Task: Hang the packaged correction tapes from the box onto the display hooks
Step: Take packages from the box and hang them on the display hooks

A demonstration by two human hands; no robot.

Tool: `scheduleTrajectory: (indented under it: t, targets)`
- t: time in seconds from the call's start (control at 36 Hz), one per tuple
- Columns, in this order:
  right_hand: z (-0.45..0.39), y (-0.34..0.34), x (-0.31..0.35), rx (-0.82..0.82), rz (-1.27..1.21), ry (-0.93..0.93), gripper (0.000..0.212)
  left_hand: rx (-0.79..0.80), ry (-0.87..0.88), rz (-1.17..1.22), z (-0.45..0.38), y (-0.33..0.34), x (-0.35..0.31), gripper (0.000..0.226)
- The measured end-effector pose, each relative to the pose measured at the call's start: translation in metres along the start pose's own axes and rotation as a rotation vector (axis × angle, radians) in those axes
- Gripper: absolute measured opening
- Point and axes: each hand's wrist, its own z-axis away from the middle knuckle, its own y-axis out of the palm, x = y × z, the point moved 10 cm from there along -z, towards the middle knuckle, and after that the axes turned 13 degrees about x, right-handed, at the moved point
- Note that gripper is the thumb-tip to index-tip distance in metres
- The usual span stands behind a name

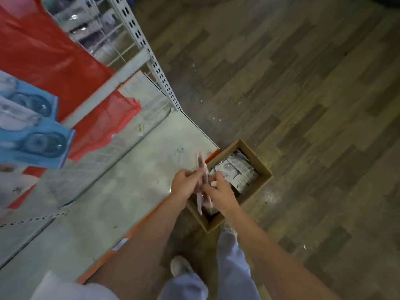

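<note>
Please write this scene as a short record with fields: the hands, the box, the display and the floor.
left hand: grips a stack of pink packages
right hand: grips the same stack, above the box
box: open cardboard, on the floor, more packages inside
display: blue packaged correction tapes hang at left
floor: wood-pattern planks

brown cardboard box (257,161) at centre holds white packs with grey print (240,169); pink-edged packs (202,176) in the hands; blue packages (36,137) at left; red panels (39,57) upper left; grey-brown wood-plank floor (303,83).
</note>
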Motion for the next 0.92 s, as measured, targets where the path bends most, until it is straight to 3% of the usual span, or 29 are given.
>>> scheduleTrajectory:
  t: [0.14, 0.19, 0.33, 0.39, 0.53, 0.64, 0.92]
  targets:
    - [0.019, 0.017, 0.029, 0.059, -0.216, 0.006, 0.040, 0.084, 0.032, -0.004, 0.032, -0.012, -0.017, 0.055]
    - [0.030, 0.022, 0.036, 0.043, -0.245, 0.000, 0.051, 0.096, 0.056, -0.021, 0.045, -0.018, -0.022, 0.047]
    - [0.062, 0.038, 0.054, -0.033, -0.392, -0.050, 0.052, -0.017, 0.211, -0.299, 0.089, -0.051, -0.036, 0.005]
    - [0.080, 0.050, 0.066, -0.045, -0.405, -0.080, 0.049, -0.063, 0.274, -0.359, 0.114, -0.066, -0.039, 0.011]
    - [0.122, 0.086, 0.112, -0.026, -0.424, -0.218, 0.042, -0.016, 0.410, -0.147, 0.177, -0.100, -0.034, 0.033]
    - [0.157, 0.117, 0.145, 0.001, -0.352, -0.280, 0.043, 0.013, 0.421, 0.007, 0.224, -0.129, -0.025, 0.046]
    - [0.234, 0.205, 0.199, 0.114, -0.183, -0.438, 0.027, -0.023, 0.695, 0.136, 0.333, -0.195, -0.006, 0.053]
